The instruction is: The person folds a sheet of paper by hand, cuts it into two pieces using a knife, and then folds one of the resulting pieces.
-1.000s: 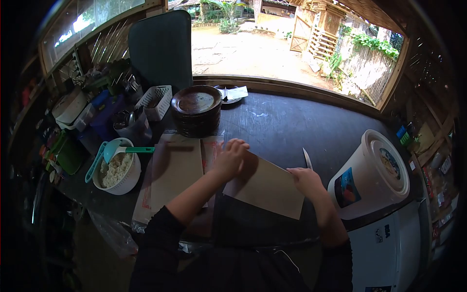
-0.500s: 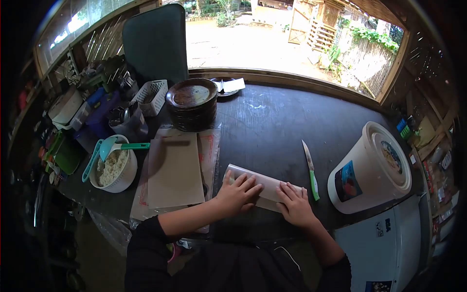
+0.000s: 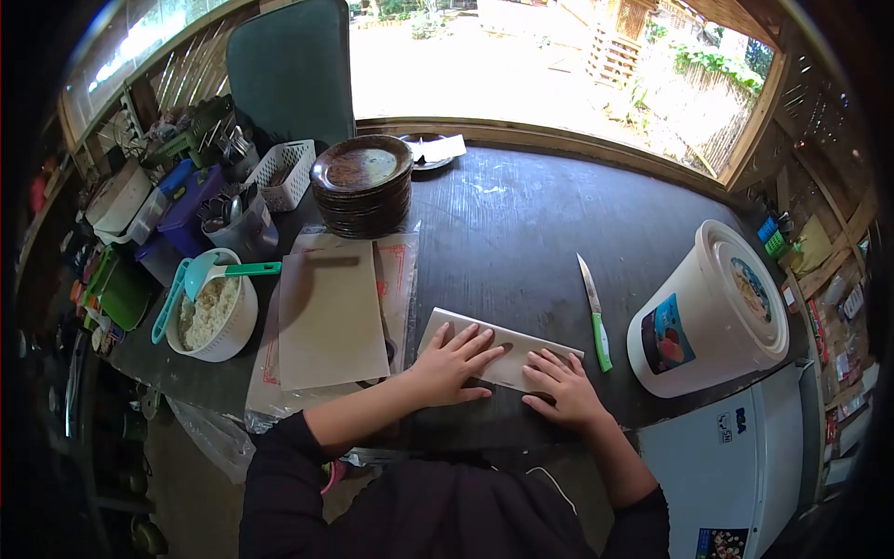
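A folded sheet of brown wrapping paper [image 3: 513, 366] lies on the dark table in front of me, its folded edge on the far side. My left hand [image 3: 451, 369] rests on its left part with fingers spread. On the right part my right hand [image 3: 564, 389] presses down, fingers stretched out as well. Beyond my right hand is a knife [image 3: 598, 326] with a green and white handle, blade pointing away. To the left of my left hand sits a pile of flat brown paper sheets [image 3: 332, 331] on a plastic-wrapped pack [image 3: 400, 279].
At left, a white tub [image 3: 233, 333] holds cooked rice [image 3: 207, 315] and a turquoise scoop [image 3: 198, 277]. Stacked brown plates [image 3: 363, 191] stand behind the paper. A large lidded white bucket [image 3: 666, 359] is on the right, above a white chest freezer [image 3: 712, 466]. Cutlery containers [image 3: 244, 228] line the left.
The fold in the paper now lies flatter, pressed down under my hands. My hands have spread out flatter on it. The view has shifted slightly.
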The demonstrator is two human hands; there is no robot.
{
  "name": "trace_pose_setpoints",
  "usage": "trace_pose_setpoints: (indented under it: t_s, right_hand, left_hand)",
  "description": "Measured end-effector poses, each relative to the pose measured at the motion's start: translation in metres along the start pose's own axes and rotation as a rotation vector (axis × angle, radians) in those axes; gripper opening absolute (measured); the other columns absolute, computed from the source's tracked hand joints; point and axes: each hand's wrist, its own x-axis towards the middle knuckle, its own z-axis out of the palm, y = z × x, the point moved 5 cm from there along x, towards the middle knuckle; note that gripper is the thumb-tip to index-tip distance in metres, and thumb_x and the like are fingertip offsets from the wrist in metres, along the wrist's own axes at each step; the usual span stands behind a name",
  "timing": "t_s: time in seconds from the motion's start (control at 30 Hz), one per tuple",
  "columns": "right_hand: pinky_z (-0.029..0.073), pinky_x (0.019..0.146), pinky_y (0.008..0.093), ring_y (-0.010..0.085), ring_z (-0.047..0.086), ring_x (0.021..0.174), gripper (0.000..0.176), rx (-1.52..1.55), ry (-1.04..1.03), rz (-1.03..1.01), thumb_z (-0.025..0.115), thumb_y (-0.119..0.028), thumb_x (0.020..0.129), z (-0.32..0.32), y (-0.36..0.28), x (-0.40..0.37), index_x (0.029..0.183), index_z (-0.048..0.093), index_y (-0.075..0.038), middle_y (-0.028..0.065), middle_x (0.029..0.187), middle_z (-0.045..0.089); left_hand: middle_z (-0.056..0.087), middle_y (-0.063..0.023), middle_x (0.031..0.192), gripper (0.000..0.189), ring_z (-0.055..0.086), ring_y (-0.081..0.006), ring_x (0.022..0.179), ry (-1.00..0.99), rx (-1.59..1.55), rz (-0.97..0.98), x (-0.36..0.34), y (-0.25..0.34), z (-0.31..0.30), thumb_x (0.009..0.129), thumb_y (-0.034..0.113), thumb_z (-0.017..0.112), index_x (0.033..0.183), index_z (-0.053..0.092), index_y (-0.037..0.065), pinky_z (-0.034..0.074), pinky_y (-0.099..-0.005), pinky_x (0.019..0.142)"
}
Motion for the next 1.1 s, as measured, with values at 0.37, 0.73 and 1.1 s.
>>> trace_pose_setpoints:
  t_s: [0.37,0.73,1.1]
  right_hand:
    - [0.026,0.106,0.0566,0.0249,0.04,0.132,0.035,-0.004,0.027,-0.065,0.062,-0.038,0.086,0.001,0.0,-0.006,0.12,0.061,-0.029,0.0059,0.136,0.049]
    - [0.028,0.105,0.056,0.022,0.046,0.128,0.031,-0.023,0.05,-0.107,0.061,-0.036,0.087,0.004,0.001,-0.009,0.118,0.063,-0.03,0.004,0.134,0.051]
    - [0.033,0.102,0.0558,0.0228,0.048,0.126,0.03,0.006,0.044,-0.091,0.058,-0.021,0.088,0.003,0.001,-0.007,0.117,0.063,-0.028,0.0045,0.133,0.053]
  left_hand:
    - [0.022,-0.0154,0.152,0.062,0.022,-0.0373,0.14,-0.053,0.056,0.0,-0.011,0.006,0.012,0.091,0.057,0.044,0.144,0.035,0.026,0.024,-0.0648,0.102]
    - [0.016,-0.0166,0.154,0.067,0.016,-0.0395,0.141,-0.12,-0.047,0.011,-0.009,-0.001,0.011,0.087,0.063,0.045,0.144,0.034,0.029,0.017,-0.0676,0.104]
    - [0.016,-0.0168,0.154,0.067,0.016,-0.0399,0.141,-0.073,-0.075,-0.015,-0.01,0.001,0.018,0.087,0.062,0.044,0.144,0.035,0.027,0.009,-0.0723,0.102]
